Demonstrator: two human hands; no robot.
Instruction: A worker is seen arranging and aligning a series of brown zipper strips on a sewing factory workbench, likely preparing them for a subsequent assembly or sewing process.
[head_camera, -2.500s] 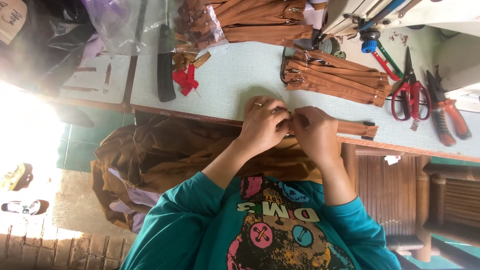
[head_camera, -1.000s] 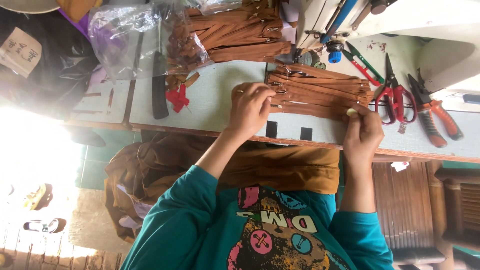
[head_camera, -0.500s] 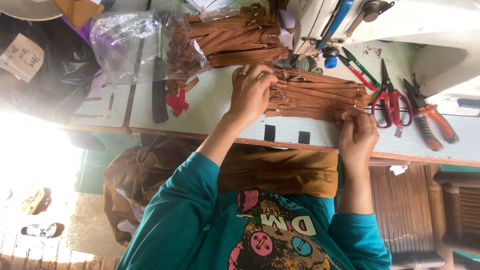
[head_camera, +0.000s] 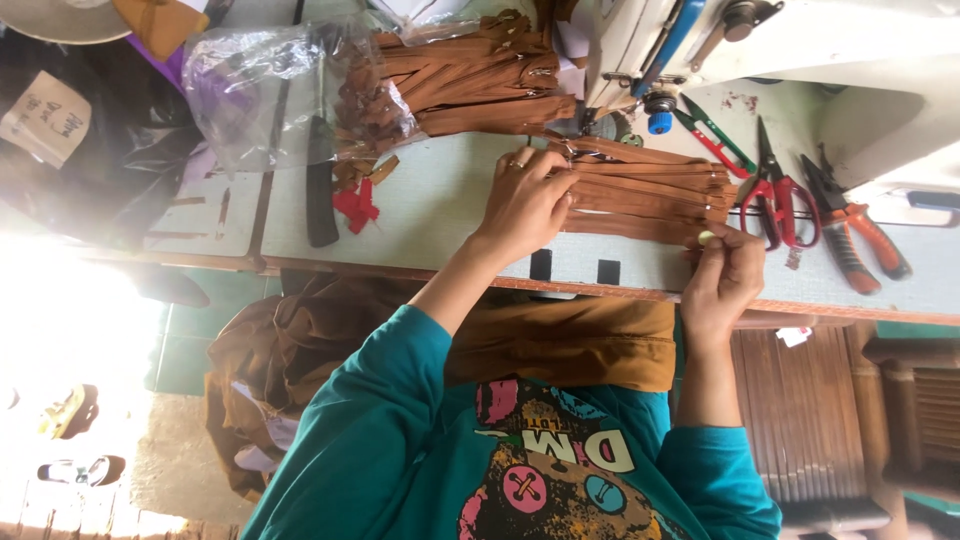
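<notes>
Single head view, looking down, close over worktable (head_camera: 440, 210).
</notes>
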